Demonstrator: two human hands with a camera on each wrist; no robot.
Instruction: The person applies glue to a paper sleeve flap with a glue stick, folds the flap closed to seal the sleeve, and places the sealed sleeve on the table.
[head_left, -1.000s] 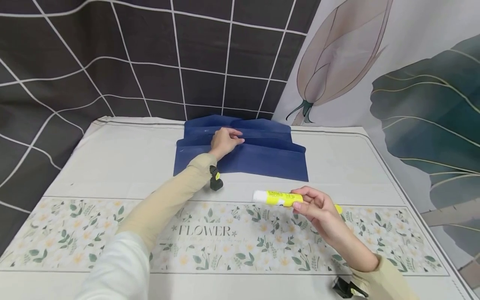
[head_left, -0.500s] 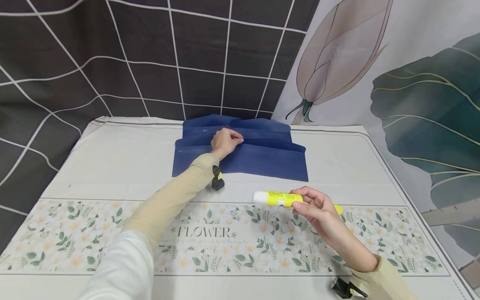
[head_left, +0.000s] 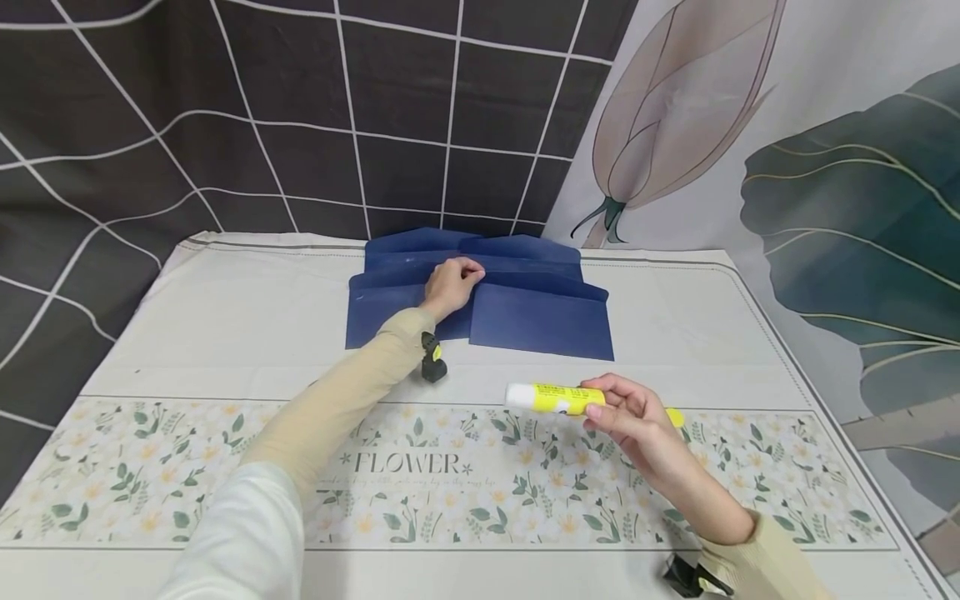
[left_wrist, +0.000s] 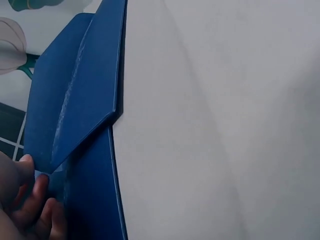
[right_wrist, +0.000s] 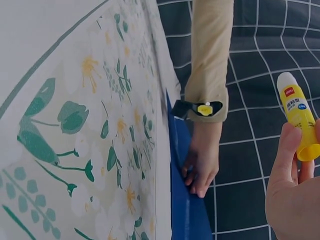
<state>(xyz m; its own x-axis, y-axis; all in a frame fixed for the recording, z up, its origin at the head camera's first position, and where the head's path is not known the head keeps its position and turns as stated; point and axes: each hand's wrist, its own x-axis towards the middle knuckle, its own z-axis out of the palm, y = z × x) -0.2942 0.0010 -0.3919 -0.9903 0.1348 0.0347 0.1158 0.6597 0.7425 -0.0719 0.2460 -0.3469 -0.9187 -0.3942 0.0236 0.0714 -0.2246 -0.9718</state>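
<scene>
Several dark blue envelopes (head_left: 542, 321) lie overlapping at the back of the table, flaps raised away from the person. My left hand (head_left: 450, 285) reaches over them and pinches the flap corner of the front right envelope. In the left wrist view, thumb and fingers meet at the corner of that envelope's flap (left_wrist: 60, 95), which has a whitish streak along its fold. My right hand (head_left: 645, 425) holds a yellow glue stick (head_left: 555, 398) with a white end between thumb and fingers, above the table. The right wrist view shows the glue stick (right_wrist: 297, 115) pointing up.
A small yellow round piece (head_left: 676, 417) shows just behind the right hand. The white tablecloth (head_left: 225, 333) carries a printed floral band (head_left: 420, 492). A dark grid curtain (head_left: 300, 108) hangs close behind the envelopes, with a leaf-patterned cloth (head_left: 862, 217) at the right.
My left fingers have shifted slightly up and left with the flap corner. The front right envelope's left edge now stands out from the one beside it. The right hand has hardly moved.
</scene>
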